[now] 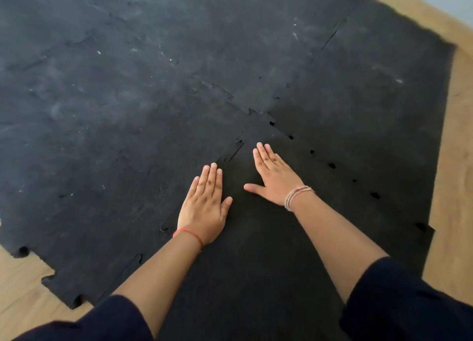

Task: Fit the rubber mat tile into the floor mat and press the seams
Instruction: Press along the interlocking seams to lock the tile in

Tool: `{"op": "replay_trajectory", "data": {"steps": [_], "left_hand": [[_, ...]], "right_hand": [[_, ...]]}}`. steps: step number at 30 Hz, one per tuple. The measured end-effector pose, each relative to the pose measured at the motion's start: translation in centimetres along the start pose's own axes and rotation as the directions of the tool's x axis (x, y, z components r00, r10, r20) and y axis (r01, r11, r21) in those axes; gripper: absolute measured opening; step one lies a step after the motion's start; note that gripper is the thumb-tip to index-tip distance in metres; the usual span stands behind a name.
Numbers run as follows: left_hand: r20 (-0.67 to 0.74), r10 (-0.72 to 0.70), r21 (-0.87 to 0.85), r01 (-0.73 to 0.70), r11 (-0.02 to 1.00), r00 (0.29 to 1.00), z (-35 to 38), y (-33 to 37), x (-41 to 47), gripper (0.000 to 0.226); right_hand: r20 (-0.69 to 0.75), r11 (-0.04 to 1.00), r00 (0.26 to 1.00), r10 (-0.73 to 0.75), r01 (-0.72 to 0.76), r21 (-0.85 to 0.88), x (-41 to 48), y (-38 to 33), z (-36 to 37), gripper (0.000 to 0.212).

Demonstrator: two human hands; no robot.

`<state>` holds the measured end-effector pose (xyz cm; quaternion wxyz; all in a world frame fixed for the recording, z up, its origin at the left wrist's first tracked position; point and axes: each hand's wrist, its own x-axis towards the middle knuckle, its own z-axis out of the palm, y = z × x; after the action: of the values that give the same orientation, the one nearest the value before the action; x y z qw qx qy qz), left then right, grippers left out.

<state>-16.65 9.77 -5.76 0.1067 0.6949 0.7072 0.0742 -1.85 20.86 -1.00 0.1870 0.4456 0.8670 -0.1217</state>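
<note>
The rubber mat tile [256,238] lies on the floor, slotted into the floor mat [115,97]. Left hand [204,207] and right hand [275,178] press flat, fingers spread, gripping nothing. Seam-pressing is underway; next, the gapped right seam [332,165] likely needs pressing.

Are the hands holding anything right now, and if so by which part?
Nothing is held. The left hand and the right hand lie flat, palms down, on the rubber mat tile, fingers extended.
</note>
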Motion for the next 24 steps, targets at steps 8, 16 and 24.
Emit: {"op": "replay_trajectory", "data": {"steps": [8, 16, 24], "left_hand": [[0.017, -0.016, 0.033, 0.015, 0.999, 1.0, 0.5, -0.2, 0.9, 0.063], [0.027, -0.019, 0.056, 0.017, 0.998, 0.999, 0.2, 0.0, 0.9, 0.063], [0.027, 0.141, 0.029, -0.141, 0.99, 0.99, 0.0, 0.8, 4.5, 0.073]], "right_hand": [[0.156, 0.963, 0.978, -0.141, 0.172, -0.207, 3.0, 2.1, -2.3, 0.113], [0.231, 0.962, 0.969, -0.087, 0.142, -0.233, 3.9, 1.4, -3.1, 0.114], [-0.056, 0.965, 0.97, 0.237, -0.228, 0.131, 1.9, 3.0, 0.0, 0.135]]}}
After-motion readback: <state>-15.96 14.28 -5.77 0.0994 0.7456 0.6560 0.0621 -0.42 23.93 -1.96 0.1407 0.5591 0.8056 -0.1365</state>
